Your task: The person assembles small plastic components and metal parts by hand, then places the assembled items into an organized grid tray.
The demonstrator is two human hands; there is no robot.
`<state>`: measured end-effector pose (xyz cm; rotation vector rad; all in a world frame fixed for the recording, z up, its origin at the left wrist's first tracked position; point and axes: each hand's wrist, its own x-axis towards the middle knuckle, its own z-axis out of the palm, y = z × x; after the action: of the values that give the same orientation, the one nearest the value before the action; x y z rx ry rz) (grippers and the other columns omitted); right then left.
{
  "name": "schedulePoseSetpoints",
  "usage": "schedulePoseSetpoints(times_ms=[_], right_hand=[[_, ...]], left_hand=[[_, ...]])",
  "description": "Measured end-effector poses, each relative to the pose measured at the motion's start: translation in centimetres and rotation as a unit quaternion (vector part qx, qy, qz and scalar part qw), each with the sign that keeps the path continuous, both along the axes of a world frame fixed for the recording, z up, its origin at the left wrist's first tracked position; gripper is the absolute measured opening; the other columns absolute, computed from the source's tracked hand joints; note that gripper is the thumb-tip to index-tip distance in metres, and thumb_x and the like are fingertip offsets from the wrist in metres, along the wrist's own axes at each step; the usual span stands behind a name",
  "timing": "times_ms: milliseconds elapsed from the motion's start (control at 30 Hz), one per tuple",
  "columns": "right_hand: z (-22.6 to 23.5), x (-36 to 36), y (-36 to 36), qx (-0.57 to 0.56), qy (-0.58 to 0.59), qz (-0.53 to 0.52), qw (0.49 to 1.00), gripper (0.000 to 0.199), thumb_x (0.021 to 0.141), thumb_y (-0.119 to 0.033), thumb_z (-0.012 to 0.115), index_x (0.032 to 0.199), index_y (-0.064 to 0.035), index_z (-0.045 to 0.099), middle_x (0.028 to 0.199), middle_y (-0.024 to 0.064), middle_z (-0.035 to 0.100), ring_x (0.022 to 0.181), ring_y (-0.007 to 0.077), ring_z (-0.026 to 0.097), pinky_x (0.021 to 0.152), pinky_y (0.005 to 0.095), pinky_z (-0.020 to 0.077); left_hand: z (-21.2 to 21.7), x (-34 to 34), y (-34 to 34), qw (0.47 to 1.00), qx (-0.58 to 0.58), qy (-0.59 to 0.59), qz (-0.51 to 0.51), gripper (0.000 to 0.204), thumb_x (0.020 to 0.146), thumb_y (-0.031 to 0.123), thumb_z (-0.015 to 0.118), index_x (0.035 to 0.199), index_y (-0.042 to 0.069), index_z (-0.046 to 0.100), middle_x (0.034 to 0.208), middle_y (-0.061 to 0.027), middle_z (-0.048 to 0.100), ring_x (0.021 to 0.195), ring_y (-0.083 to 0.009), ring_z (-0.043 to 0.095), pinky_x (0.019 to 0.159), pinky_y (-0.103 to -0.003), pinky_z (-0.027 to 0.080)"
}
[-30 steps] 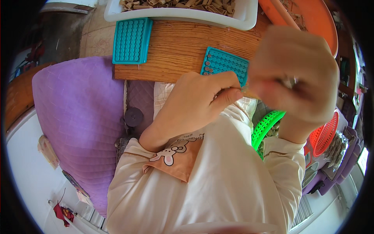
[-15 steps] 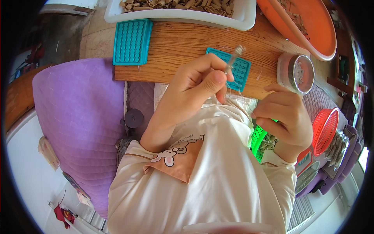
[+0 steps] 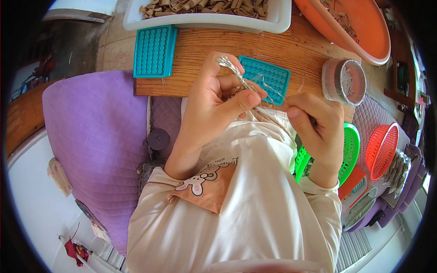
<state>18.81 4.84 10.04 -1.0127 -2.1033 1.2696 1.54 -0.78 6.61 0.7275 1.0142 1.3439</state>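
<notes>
"While your left hand (image 3: 214,102) is raised in front of your chest, what do its fingers have?"

"You have a bundle of silvery strands (image 3: 233,67) clamped between your thumb and fingers. Its bent upper end sticks out past your forefinger, and its lower end trails down to the right, in front of your cream shirt (image 3: 259,191)."

"And my right hand (image 3: 321,123)?"

"You hold it to the right of the other, the two not touching. Your thumb and forefinger are together at the tips, near the loose threads fanning from the bundle. Those threads are so fine that I cannot tell whether you pinch one."

"What lies behind the strands?"

"Your nearer turquoise tray (image 3: 273,77), with its rows of round bumps, lies flat on the wooden table (image 3: 182,68), and a few threads cross in front of it. You have a second turquoise tray (image 3: 154,50) at the table's left end, well apart from your hands."

"What else is around me?"

"Just beyond your right hand stands a clear round tub (image 3: 331,84) with pale bits inside. Your right wrist partly hides a green basket (image 3: 350,148); a red basket (image 3: 380,152) is farther right. Across the table you face a white bin (image 3: 218,22) of tan pieces (image 3: 205,7), with an orange basin (image 3: 371,27) to its right."
</notes>
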Motion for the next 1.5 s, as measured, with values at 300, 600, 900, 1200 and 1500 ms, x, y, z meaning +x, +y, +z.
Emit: schedulePoseSetpoints(times_ms=[300, 600, 900, 1200, 1500], right_hand=[[0.7, 0.9, 0.3, -0.001, -0.041, 0.085, 0.996, 0.006, 0.065, -0.002, 0.056, 0.061, -0.0014, 0.053, 0.05, 0.0099, 0.047, 0.043, 0.0244, 0.045, 0.04, 0.0314, 0.0353], [0.4, 1.0, 1.2, -0.029, -0.063, 0.133, 0.989, 0.006, 0.066, -0.004, 0.055, 0.061, -0.0011, 0.053, 0.05, 0.0105, 0.047, 0.044, 0.0249, 0.045, 0.041, 0.0317, 0.0356], [-0.8, 1.6, 1.0, -0.101, -0.014, 0.01, 0.995, 0.007, 0.07, -0.002, 0.052, 0.065, 0.0024, 0.053, 0.05, 0.0083, 0.046, 0.039, 0.0125, 0.039, 0.038, 0.0246, 0.031], [-1.2, 1.9, 0.6, -0.086, 0.001, 0.034, 0.996, 0.006, 0.069, -0.001, 0.052, 0.065, 0.0022, 0.053, 0.049, 0.0079, 0.046, 0.039, 0.0131, 0.04, 0.038, 0.0248, 0.0315], [-0.2, 1.1, -0.7, -0.017, -0.038, -0.003, 0.999, 0.004, 0.068, -0.002, 0.055, 0.064, -0.0006, 0.054, 0.054, 0.0095, 0.049, 0.044, 0.0191, 0.045, 0.041, 0.0272, 0.0347]], left_hand=[[0.4, 1.1, 0.1, 0.995, 0.0, 0.101, 0.018, 0.038, 0.071, 0.007, 0.066, 0.095, 0.005, 0.036, 0.071, -0.0094, 0.061, 0.069, -0.0102, 0.058, 0.054, -0.018, 0.044], [-0.3, 1.4, 0.0, 0.974, 0.072, 0.203, 0.066, 0.026, 0.072, 0.009, 0.065, 0.089, 0.001, 0.047, 0.082, -0.0054, 0.057, 0.056, -0.0062, 0.051, 0.048, -0.018, 0.04], [0.2, 0.5, 0.1, 0.965, 0.01, 0.251, 0.072, 0.012, 0.08, 0.007, 0.053, 0.089, 0.0, 0.055, 0.073, -0.0035, 0.054, 0.059, -0.0059, 0.049, 0.051, -0.019, 0.039], [-0.6, 0.5, 0.5, 0.945, 0.063, 0.302, 0.11, 0.006, 0.079, 0.006, 0.053, 0.078, 0.001, 0.05, 0.069, -0.0018, 0.049, 0.058, -0.0063, 0.045, 0.052, -0.019, 0.037], [0.7, -0.1, 0.5, 0.978, 0.017, 0.205, 0.03, 0.018, 0.074, 0.014, 0.061, 0.075, 0.002, 0.048, 0.065, -0.0017, 0.044, 0.055, -0.0073, 0.037, 0.05, -0.019, 0.033]])
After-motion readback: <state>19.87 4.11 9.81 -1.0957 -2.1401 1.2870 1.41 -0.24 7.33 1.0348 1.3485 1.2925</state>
